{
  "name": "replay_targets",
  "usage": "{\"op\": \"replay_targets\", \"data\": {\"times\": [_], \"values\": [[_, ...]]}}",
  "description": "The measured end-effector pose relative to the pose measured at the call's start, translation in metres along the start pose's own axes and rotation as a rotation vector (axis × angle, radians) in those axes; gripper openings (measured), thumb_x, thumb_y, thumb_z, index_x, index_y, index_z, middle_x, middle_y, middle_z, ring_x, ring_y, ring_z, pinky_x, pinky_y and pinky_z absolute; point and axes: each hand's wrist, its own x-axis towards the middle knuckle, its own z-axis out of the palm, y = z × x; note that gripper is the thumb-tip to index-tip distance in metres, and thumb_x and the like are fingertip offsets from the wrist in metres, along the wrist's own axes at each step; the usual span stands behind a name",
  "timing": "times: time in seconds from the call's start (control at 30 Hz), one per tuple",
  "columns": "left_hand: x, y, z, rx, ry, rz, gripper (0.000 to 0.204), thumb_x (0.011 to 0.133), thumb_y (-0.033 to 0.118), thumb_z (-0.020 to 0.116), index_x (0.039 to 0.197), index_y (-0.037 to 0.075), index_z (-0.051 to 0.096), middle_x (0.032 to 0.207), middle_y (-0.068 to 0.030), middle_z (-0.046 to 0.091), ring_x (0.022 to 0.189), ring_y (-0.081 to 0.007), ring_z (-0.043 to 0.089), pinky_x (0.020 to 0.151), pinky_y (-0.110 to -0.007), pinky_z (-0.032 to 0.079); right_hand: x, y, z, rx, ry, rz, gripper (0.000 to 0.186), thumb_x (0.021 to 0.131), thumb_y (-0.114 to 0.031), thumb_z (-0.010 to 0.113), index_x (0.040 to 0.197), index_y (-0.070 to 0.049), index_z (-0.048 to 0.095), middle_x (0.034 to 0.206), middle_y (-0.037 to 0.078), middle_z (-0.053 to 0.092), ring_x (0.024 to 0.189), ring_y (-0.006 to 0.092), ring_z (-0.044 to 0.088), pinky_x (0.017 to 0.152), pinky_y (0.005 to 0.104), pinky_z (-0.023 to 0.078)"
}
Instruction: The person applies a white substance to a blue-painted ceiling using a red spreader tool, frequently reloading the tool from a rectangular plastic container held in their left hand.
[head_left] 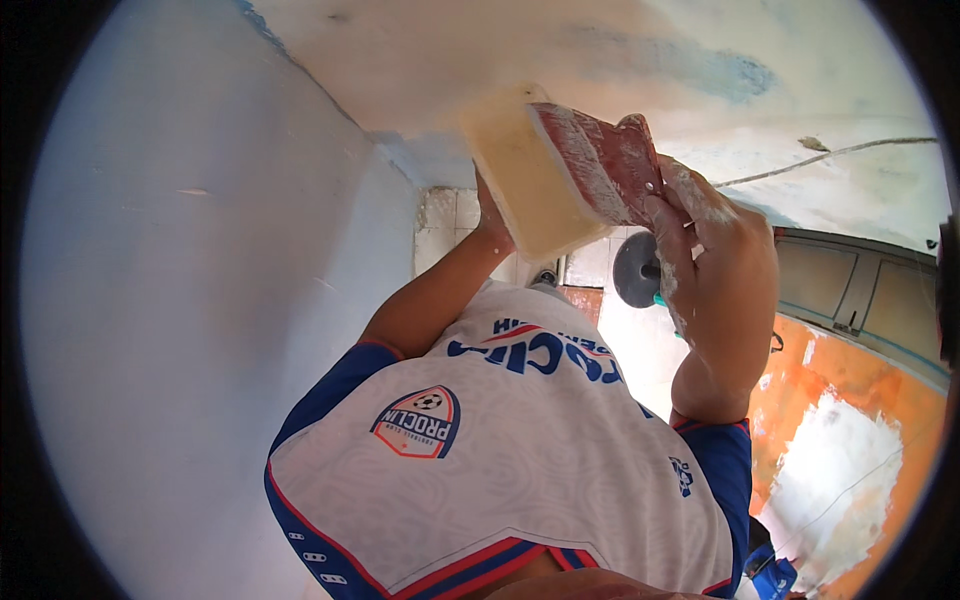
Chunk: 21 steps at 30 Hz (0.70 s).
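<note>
My right hand (718, 235), whitened with putty on thumb and fingers, is closed on the handle end of a dark red putty scraper (600, 160). White putty is smeared across the scraper. Its straight edge lies against a pale yellow rectangular putty board (535, 190) with rounded corners. My left hand (490, 212) grips that board from behind at its left side; most of the fingers are hidden by it. Both tools are raised in front of my chest, close to the patchy, plastered surface (660, 70) above.
A smooth bluish-white wall (200, 250) rises on the left and meets the plastered surface at a cracked seam. A cable (840, 152) runs along the upper right. Beyond my right arm are a dark round disc (636, 270), greenish panels (815, 278) and an orange wall (800, 370) with white patches.
</note>
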Motion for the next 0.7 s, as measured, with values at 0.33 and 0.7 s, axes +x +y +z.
{"op": "replay_targets", "data": {"times": [0.33,0.7], "values": [[0.005,-0.1,-0.027,-0.492,0.062,-0.109,0.055,0.102,0.044,0.043,0.147,0.012,0.046,0.145,-0.0083,0.053,0.13,-0.0227,0.053,0.111,-0.041,0.044,-0.059,0.09,-0.001,-0.001,-0.185,0.065,0.027,0.093,-0.012,0.058,0.115,0.002,0.065,0.093,0.026,0.068,0.078,0.0441,0.066,0.07,0.0474,0.051],[0.074,-0.241,-0.089,-0.959,0.199,0.146,0.06,0.099,0.051,0.048,0.144,0.012,0.048,0.141,-0.0092,0.056,0.128,-0.0245,0.055,0.109,-0.045,0.046,-0.109,0.211,-0.051,-0.137,-0.122,0.002,0.032,0.094,-0.008,0.055,0.124,0.002,0.062,0.085,0.026,0.067,0.077,0.0448,0.065,0.072,0.0517,0.051]]}}
